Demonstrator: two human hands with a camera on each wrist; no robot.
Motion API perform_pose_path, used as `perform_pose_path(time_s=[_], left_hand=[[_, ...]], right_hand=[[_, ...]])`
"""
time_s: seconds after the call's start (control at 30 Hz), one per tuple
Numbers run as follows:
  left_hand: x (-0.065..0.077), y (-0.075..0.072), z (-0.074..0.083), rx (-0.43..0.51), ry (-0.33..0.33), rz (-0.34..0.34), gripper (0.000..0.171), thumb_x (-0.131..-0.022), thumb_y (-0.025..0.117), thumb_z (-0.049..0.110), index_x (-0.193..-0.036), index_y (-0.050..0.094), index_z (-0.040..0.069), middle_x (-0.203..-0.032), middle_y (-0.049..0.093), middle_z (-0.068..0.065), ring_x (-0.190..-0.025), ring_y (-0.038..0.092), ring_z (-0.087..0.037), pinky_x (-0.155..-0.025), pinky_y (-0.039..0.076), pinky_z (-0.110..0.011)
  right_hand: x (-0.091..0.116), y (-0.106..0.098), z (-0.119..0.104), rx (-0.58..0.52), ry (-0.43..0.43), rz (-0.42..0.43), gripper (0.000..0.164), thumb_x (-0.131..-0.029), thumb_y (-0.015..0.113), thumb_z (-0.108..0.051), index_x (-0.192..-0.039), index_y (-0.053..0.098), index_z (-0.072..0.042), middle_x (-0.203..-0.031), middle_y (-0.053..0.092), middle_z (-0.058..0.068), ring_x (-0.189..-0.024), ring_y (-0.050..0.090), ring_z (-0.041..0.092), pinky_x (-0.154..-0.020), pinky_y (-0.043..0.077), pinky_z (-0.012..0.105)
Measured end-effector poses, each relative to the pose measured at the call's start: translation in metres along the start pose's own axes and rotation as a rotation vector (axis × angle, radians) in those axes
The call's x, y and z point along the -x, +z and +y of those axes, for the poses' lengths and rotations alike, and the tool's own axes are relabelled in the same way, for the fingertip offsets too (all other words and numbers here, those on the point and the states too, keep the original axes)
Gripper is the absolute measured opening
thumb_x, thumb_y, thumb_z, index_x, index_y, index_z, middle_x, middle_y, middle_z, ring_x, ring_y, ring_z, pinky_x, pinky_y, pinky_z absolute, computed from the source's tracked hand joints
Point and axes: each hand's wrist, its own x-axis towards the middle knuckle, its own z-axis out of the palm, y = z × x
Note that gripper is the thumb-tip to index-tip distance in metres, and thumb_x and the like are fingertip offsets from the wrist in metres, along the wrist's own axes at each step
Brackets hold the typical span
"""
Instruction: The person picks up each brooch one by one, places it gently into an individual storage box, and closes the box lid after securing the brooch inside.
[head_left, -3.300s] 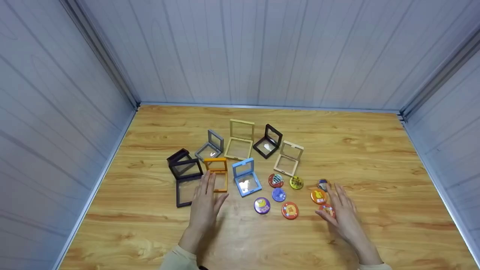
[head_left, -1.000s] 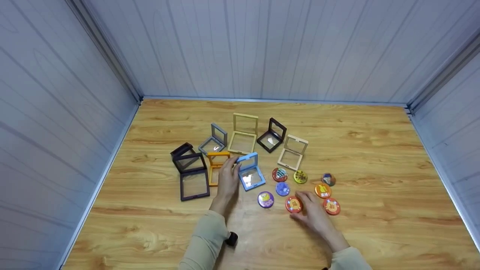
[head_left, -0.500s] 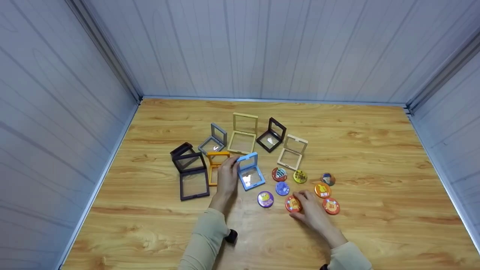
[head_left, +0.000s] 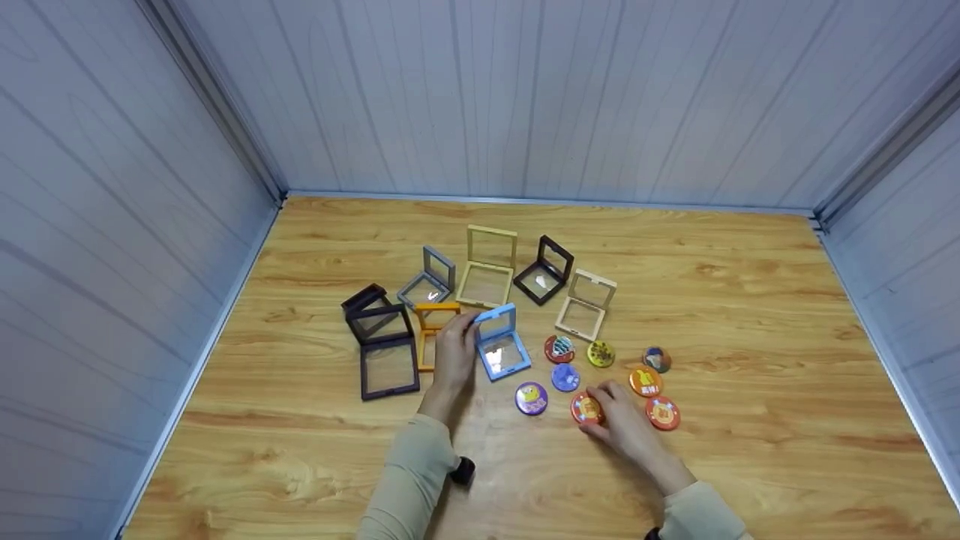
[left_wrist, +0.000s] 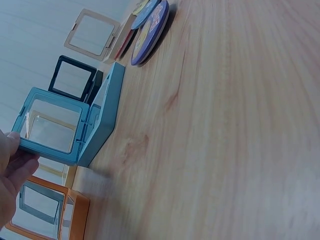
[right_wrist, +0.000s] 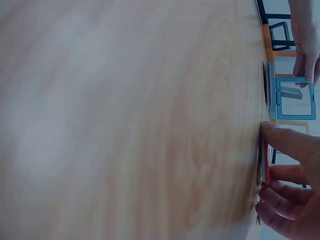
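My left hand (head_left: 454,356) pinches the upper left edge of the raised lid of a light blue hinged display frame (head_left: 504,355); in the left wrist view the thumb and fingers grip that blue frame (left_wrist: 51,150) at its lid's corner. The frame's base stands on the table with a clear window. My right hand (head_left: 634,431) holds a round red pin badge (head_left: 585,409) by its edges, between thumb and fingers. Seen low in the right wrist view, the badge (right_wrist: 266,160) lies flat, at or very near the tabletop. A purple badge (head_left: 531,398) and a blue-violet badge (head_left: 565,377) lie between the hands.
Other open hinged frames stand behind and to the left: orange (head_left: 438,308), dark (head_left: 389,391), grey (head_left: 439,270), yellow (head_left: 491,229), black (head_left: 540,282) and beige (head_left: 585,305). More badges, such as an orange one (head_left: 646,381), lie right. Panel walls (head_left: 480,105) enclose the wooden table.
Since the earliest frame, my left hand has moved right from the orange frame to the blue frame's lid. My right hand has moved left onto the red badge. Over the last second both hold nearly still.
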Motion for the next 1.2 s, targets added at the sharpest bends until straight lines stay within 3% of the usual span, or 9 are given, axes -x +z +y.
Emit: perform_pose_path(time_s=[0.23,0.53,0.9,1.2], left_hand=[[0.000,-0.002,0.000,0.021,-0.018,-0.007,0.019,-0.086,0.053,0.000,-0.102,0.062,-0.003,-0.093,0.063,-0.010,-0.086,0.059,-0.019,-0.076,0.048,-0.025],[0.003,-0.002,-0.002,-0.030,0.027,-0.005,0.018,-0.086,0.053,0.000,-0.101,0.062,-0.005,-0.093,0.063,-0.012,-0.087,0.060,-0.021,-0.076,0.048,-0.027],[0.003,-0.003,0.001,-0.007,-0.027,-0.036,0.020,-0.085,0.053,0.000,-0.104,0.061,-0.004,-0.098,0.062,-0.012,-0.090,0.059,-0.020,-0.079,0.047,-0.025],[0.000,-0.005,0.002,0.018,-0.040,-0.054,0.020,-0.086,0.053,-0.001,-0.103,0.062,-0.002,-0.096,0.063,-0.010,-0.090,0.059,-0.019,-0.079,0.047,-0.024]], right_hand=[[-0.001,0.001,0.001,-0.026,0.001,-0.006,0.050,-0.072,0.074,-0.019,-0.112,0.056,0.005,-0.103,0.047,0.013,-0.095,0.048,0.026,-0.080,0.044,0.040],[0.000,0.004,-0.002,-0.042,-0.029,-0.001,0.050,-0.069,0.075,-0.018,-0.109,0.057,0.007,-0.097,0.049,0.012,-0.086,0.050,0.022,-0.075,0.046,0.038],[-0.011,-0.004,-0.016,-0.050,-0.012,-0.036,0.052,-0.071,0.074,-0.021,-0.112,0.056,0.004,-0.098,0.048,0.007,-0.085,0.050,0.018,-0.072,0.046,0.033],[-0.021,-0.007,-0.023,-0.103,0.010,-0.066,0.051,-0.072,0.073,-0.018,-0.114,0.055,0.003,-0.103,0.047,0.006,-0.092,0.050,0.019,-0.079,0.045,0.033]])
